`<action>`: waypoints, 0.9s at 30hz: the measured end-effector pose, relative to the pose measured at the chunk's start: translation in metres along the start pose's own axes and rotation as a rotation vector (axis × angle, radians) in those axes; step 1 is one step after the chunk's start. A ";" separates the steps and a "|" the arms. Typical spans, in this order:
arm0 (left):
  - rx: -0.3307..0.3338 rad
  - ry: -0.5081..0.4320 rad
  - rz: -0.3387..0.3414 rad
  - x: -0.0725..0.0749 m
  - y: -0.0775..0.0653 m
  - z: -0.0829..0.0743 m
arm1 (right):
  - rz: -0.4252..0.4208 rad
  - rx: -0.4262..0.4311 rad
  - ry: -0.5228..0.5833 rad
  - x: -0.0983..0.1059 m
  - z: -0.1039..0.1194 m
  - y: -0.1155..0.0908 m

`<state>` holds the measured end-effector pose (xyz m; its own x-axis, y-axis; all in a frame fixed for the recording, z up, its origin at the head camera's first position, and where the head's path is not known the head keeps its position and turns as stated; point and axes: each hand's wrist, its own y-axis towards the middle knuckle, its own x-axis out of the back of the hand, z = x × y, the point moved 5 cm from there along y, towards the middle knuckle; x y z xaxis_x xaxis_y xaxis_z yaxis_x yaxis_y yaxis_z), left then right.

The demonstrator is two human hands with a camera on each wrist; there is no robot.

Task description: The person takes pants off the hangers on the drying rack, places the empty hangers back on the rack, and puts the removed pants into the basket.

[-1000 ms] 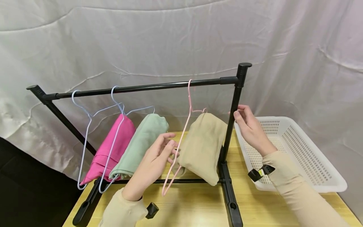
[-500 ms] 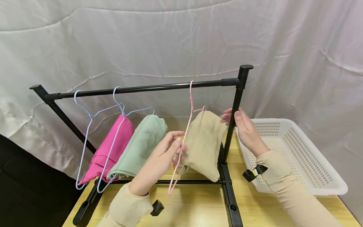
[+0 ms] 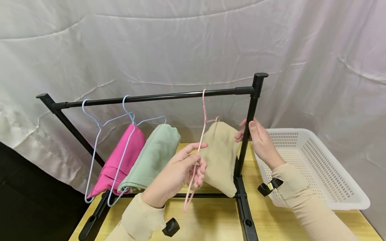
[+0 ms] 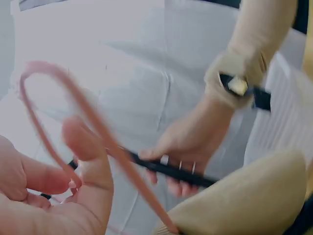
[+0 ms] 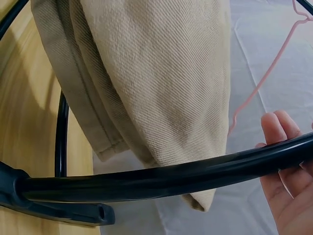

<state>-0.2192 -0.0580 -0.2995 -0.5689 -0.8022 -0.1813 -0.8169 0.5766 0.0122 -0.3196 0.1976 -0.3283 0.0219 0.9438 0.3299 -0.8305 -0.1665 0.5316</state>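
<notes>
A folded beige twill garment (image 3: 218, 159) hangs over a pink wire hanger (image 3: 202, 137), which is hooked on the rack's top bar. My left hand (image 3: 184, 167) pinches the hanger's near side between thumb and fingers; the left wrist view shows the looped pink wire (image 4: 117, 156) passing by the thumb. On the right, my right hand (image 3: 263, 142) is around the black side post (image 3: 248, 134) of the clothes rack. Its fingers (image 5: 281, 129) pass behind the post and show beyond it, near the beige garment. They are apart from the cloth in the right wrist view.
Two blue hangers (image 3: 96, 124) hang farther left, beside a pink folded cloth (image 3: 123, 157) and a mint green one (image 3: 153, 157). A white perforated basket (image 3: 328, 167) stands on the wooden table (image 3: 211, 217), right of the rack. A grey curtain (image 3: 181, 43) hangs behind.
My left hand has moved right, and its fingers have closed on the pink hanger, whose lower end has swung right. My right hand has reached farther around the post, fingers now showing left of it.
</notes>
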 end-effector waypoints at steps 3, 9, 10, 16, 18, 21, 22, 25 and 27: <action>0.004 -0.093 0.012 -0.004 0.004 0.000 | -0.004 0.001 0.008 0.000 -0.002 0.000; -0.039 -0.061 -0.134 -0.001 0.012 0.002 | -0.012 -0.001 0.015 0.000 -0.003 0.000; -0.050 -0.029 -0.164 -0.001 0.013 0.003 | -0.014 -0.003 0.014 -0.001 -0.003 0.000; -0.111 0.121 -0.263 -0.002 0.018 0.004 | -0.026 -0.008 0.004 -0.001 -0.007 -0.002; -0.132 0.119 -0.271 -0.002 0.019 0.003 | -0.027 -0.007 0.003 -0.001 -0.008 -0.002; -0.157 0.112 -0.271 -0.002 0.018 0.000 | -0.028 -0.012 0.002 -0.002 -0.008 -0.002; -0.164 0.111 -0.270 -0.002 0.017 -0.001 | -0.027 -0.015 0.001 -0.002 -0.007 -0.002; -0.185 0.126 -0.263 -0.002 0.015 -0.006 | -0.023 -0.024 0.000 -0.003 -0.004 -0.002; -0.201 0.136 -0.264 -0.002 0.014 -0.011 | -0.016 -0.027 0.005 -0.003 0.002 -0.003</action>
<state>-0.2304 -0.0499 -0.2886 -0.3319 -0.9406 -0.0716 -0.9321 0.3153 0.1783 -0.3158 0.1946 -0.3291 0.0327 0.9475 0.3180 -0.8446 -0.1439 0.5157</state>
